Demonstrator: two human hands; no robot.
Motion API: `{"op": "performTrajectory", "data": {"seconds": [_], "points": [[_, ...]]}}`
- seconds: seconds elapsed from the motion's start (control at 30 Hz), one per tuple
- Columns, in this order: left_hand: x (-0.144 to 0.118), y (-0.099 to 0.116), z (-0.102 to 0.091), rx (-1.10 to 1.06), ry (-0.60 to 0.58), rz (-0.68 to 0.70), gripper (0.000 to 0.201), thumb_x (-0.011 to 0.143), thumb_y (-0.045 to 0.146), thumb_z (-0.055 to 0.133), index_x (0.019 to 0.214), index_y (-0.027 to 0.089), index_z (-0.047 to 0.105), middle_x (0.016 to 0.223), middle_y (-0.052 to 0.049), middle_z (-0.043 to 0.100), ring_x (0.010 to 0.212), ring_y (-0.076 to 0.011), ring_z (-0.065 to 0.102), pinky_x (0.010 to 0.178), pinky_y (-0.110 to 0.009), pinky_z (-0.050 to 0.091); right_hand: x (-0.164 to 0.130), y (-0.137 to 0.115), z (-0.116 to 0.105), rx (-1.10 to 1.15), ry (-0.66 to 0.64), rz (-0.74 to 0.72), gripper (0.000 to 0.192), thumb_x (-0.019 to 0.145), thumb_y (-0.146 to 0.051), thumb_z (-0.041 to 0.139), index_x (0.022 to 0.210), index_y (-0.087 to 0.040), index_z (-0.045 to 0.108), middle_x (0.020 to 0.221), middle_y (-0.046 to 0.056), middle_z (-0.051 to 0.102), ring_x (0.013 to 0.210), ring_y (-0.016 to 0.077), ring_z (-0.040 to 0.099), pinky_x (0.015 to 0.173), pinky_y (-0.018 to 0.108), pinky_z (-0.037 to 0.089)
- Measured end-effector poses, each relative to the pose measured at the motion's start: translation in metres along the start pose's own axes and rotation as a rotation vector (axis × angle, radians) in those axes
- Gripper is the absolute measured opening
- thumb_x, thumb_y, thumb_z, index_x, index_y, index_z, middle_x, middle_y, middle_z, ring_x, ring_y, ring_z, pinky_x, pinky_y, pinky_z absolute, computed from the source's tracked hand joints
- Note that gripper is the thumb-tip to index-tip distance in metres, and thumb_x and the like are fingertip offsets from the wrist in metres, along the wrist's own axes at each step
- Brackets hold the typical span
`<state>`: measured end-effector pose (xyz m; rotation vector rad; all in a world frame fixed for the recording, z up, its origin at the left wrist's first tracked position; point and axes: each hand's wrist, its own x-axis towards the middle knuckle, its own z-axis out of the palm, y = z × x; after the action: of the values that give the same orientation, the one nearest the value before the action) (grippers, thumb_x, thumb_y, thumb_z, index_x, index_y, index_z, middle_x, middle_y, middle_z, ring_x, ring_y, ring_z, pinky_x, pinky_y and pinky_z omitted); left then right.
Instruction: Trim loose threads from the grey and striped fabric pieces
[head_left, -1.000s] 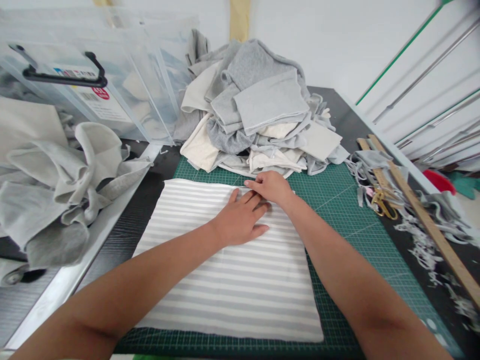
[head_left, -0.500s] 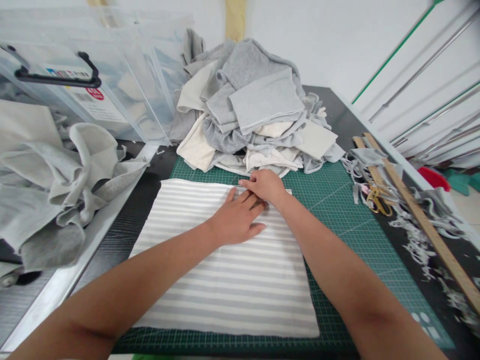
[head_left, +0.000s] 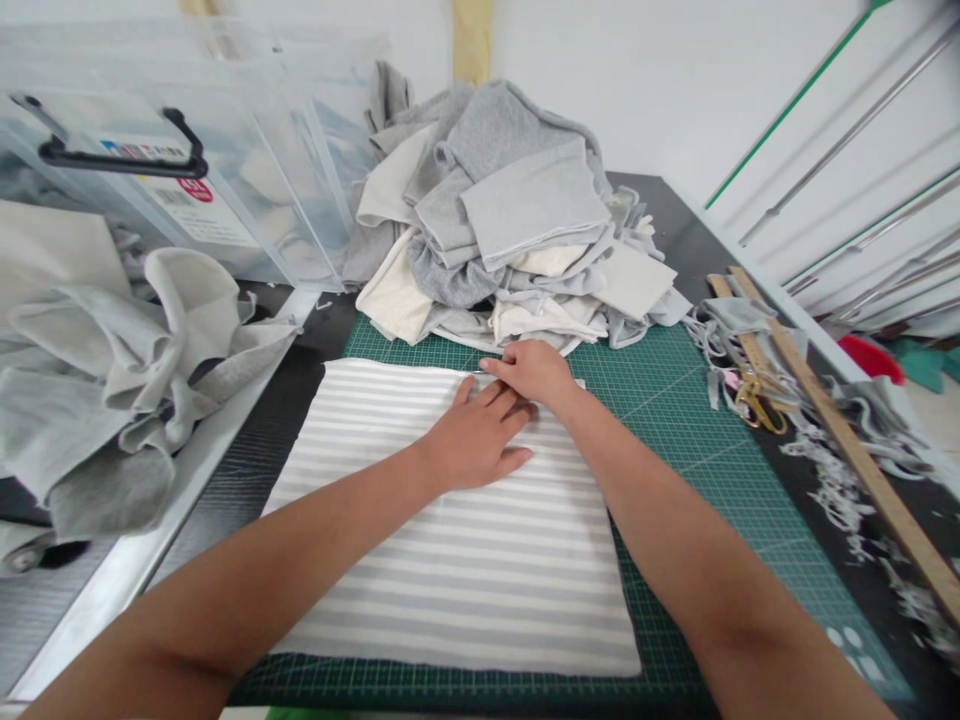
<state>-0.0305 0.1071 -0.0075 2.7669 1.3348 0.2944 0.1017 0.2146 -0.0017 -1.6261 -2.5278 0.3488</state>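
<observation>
A: OK, hands? 
B: Left hand (head_left: 476,443) flat, open, pressing striped fabric (head_left: 457,560) on cutting mat (head_left: 675,400); right hand (head_left: 534,372) pinching its far edge. 
A: Risk? 
B: Prob. fabric skews if the pinch tugs.

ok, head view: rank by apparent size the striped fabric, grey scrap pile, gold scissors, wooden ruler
1. striped fabric, though it lies nearest the camera
2. grey scrap pile
3. wooden ruler
4. gold scissors

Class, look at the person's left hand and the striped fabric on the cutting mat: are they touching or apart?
Touching. The head view shows the left hand lying flat, palm down, on the striped fabric, with no gap beneath the fingers.
</observation>
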Motion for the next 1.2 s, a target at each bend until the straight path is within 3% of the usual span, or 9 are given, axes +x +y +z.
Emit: {"op": "performTrajectory", "data": {"seconds": [0.43, 0.73, 0.93, 1.2], "points": [[0.0, -0.002, 0.001, -0.028, 0.029, 0.015, 0.05, 0.092, 0.052, 0.044, 0.131, 0.022, 0.049, 0.135, -0.011, 0.049, 0.128, -0.0294, 0.036, 0.109, -0.055, 0.022, 0.013, -0.004, -0.002, 0.05, -0.051, -0.058, 0.052, 0.084, -0.063, 0.048, 0.068, -0.018, 0.069, 0.061, 0.004, 0.065, 0.056, 0.0137, 0.051, 0.05, 0.027, 0.026], [0.0, -0.002, 0.002, -0.012, 0.032, 0.026, 0.052, 0.093, 0.053, 0.042, 0.133, 0.021, 0.048, 0.137, -0.012, 0.048, 0.129, -0.0304, 0.036, 0.108, -0.057, 0.022, 0.012, -0.009, -0.002, 0.054, -0.066, 0.038, 0.049, 0.08, -0.064, 0.053, 0.075, -0.018, 0.071, 0.068, 0.005, 0.068, 0.062, 0.0159, 0.056, 0.052, 0.027, 0.03], [0.001, -0.002, 0.004, 0.004, 0.018, 0.036, 0.053, 0.092, 0.053, 0.042, 0.134, 0.02, 0.047, 0.141, -0.013, 0.045, 0.13, -0.0311, 0.036, 0.106, -0.059, 0.023, 0.022, -0.008, -0.004, 0.07, -0.126, 0.074, 0.048, 0.076, -0.064, 0.056, 0.063, -0.018, 0.066, 0.057, 0.004, 0.062, 0.056, 0.015, 0.053, 0.052, 0.027, 0.031], [-0.001, -0.001, 0.003, -0.016, 0.038, 0.009, 0.051, 0.092, 0.052, 0.044, 0.132, 0.021, 0.048, 0.138, -0.011, 0.048, 0.132, -0.0297, 0.034, 0.109, -0.057, 0.022, 0.006, -0.001, 0.004, 0.163, 0.03, 0.007, 0.053, 0.077, -0.068, 0.052, 0.062, -0.019, 0.062, 0.055, 0.0, 0.056, 0.054, 0.0122, 0.045, 0.051, 0.027, 0.025]]}}
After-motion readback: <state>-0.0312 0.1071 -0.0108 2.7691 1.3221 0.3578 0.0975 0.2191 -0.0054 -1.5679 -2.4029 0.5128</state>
